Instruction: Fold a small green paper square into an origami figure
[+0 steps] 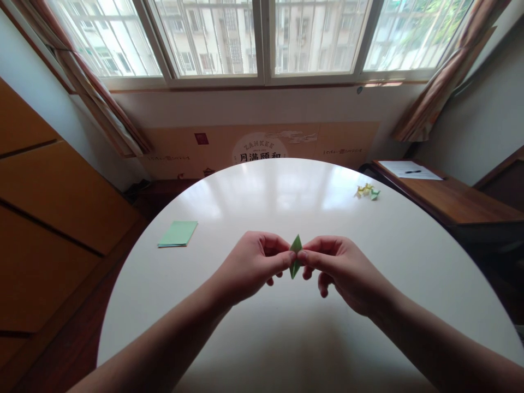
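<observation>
A small folded piece of green paper [295,256], pointed at top and bottom, is held above the middle of a round white table [262,338]. My left hand [251,265] pinches its left side with thumb and fingers closed. My right hand [341,270] pinches its right side the same way. Both hands meet at the paper, a little above the tabletop.
A stack of green paper sheets [178,233] lies on the table to the left. Several small folded paper figures [367,191] sit at the far right of the table. A wooden side table [446,196] with a white sheet and pen [410,170] stands right; wooden cabinets stand left.
</observation>
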Tool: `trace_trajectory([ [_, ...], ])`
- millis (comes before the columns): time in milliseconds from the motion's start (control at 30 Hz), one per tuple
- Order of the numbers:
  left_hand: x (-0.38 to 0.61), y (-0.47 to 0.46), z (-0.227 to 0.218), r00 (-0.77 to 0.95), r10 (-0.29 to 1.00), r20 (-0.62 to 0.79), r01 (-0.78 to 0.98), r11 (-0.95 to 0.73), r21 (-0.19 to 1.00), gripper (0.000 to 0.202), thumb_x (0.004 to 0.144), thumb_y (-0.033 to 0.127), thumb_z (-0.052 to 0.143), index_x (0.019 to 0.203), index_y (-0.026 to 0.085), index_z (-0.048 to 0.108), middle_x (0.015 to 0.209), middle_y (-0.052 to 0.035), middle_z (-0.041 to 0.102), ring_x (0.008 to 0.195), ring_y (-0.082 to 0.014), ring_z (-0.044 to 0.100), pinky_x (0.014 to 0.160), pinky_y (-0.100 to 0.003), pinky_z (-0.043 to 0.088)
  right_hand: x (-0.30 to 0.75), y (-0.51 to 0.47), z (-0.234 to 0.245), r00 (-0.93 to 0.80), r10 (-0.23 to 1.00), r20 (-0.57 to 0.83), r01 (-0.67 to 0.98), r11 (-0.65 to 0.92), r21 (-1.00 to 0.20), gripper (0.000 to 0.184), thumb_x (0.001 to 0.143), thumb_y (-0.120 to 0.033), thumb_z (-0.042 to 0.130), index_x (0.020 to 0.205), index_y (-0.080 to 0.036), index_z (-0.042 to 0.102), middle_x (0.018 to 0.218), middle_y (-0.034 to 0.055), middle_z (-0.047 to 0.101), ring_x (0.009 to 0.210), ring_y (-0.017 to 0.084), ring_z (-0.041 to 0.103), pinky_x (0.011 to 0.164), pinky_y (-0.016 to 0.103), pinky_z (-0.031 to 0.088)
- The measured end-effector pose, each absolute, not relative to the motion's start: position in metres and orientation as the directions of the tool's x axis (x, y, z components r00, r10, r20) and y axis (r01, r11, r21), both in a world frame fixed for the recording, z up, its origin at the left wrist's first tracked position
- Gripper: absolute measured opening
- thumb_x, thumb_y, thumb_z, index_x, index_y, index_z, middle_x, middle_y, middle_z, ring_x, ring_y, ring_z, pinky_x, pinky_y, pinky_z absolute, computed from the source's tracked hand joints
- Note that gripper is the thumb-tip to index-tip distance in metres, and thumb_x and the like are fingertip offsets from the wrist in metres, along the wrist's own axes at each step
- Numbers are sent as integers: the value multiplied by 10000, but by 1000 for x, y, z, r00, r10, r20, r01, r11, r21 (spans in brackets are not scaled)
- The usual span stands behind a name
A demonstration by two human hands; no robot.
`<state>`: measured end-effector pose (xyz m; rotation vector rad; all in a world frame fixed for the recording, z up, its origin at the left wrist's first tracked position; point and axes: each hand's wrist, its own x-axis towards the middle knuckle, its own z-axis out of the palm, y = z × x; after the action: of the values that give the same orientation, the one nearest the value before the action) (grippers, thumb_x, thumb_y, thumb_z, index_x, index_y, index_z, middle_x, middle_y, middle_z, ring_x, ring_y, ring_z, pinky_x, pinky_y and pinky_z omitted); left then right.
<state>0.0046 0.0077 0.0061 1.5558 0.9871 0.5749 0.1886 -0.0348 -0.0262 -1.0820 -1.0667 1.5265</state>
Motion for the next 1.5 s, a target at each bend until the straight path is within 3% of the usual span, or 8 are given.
trace_trajectory([
  [333, 6, 8, 6, 495, 859, -127, 289, -26, 957, 173, 754, 284, 697, 740, 114, 726, 602, -16, 626, 514, -101, 508, 442, -191, 419, 186, -35, -25, -172, 975, -137, -240, -177, -954, 228, 752, -379, 803, 780, -162, 740, 712, 44, 661, 654, 162, 607, 357, 158, 436],
  [533, 12, -1, 2, 526, 844, -103, 326, -88, 941, 143, 762, 243, 660, 714, 122, 720, 621, -19, 647, 547, -107, 521, 468, -195, 407, 184, -37, -25, -131, 981, -142, -233, -170, -958, 132, 720, -203, 692, 635, -185, 593, 574, -7, 610, 546, 137, 554, 362, 169, 415],
  [667, 17, -5, 0, 533, 842, -86, 317, -104, 943, 119, 759, 200, 645, 692, 126, 711, 605, -1, 629, 548, -96, 507, 482, -193, 396, 183, -37, -26, -108, 988, -113, -200, -133, -971, 75, 696, -156, 627, 634, -183, 594, 538, -15, 596, 497, 113, 514, 380, 169, 393],
  [967, 13, 2, -1, 405, 908, -110, 171, 43, 984, 155, 752, 275, 693, 708, 127, 689, 607, 5, 622, 511, -87, 487, 456, -194, 396, 182, -39, -26, -156, 984, -88, -167, -114, -979, 194, 825, -365, 712, 849, -179, 659, 777, 22, 616, 677, 159, 586, 368, 166, 422],
  [1200, 15, -2, -3, 375, 927, 2, 263, -109, 959, 129, 759, 230, 671, 682, 127, 689, 607, -8, 650, 549, -106, 524, 492, -207, 408, 180, -37, -27, -145, 984, -106, -86, -120, -989, 220, 774, -356, 759, 788, -160, 659, 652, 8, 595, 597, 144, 557, 362, 163, 397],
  [1367, 15, 1, -3, 421, 907, -16, 254, -101, 962, 125, 784, 231, 652, 727, 131, 700, 665, -25, 696, 586, -120, 569, 499, -205, 424, 182, -37, -27, -159, 980, -124, -109, -142, -984, 154, 780, -286, 720, 738, -160, 642, 629, 5, 598, 582, 130, 555, 375, 157, 362],
  [1500, 14, 2, -2, 459, 888, -18, 224, -96, 970, 125, 788, 240, 671, 735, 131, 702, 667, -32, 702, 599, -129, 583, 492, -204, 428, 182, -38, -25, -192, 974, -124, -84, -142, -986, 200, 793, -330, 730, 757, -159, 634, 655, 25, 633, 605, 136, 564, 396, 165, 363],
])
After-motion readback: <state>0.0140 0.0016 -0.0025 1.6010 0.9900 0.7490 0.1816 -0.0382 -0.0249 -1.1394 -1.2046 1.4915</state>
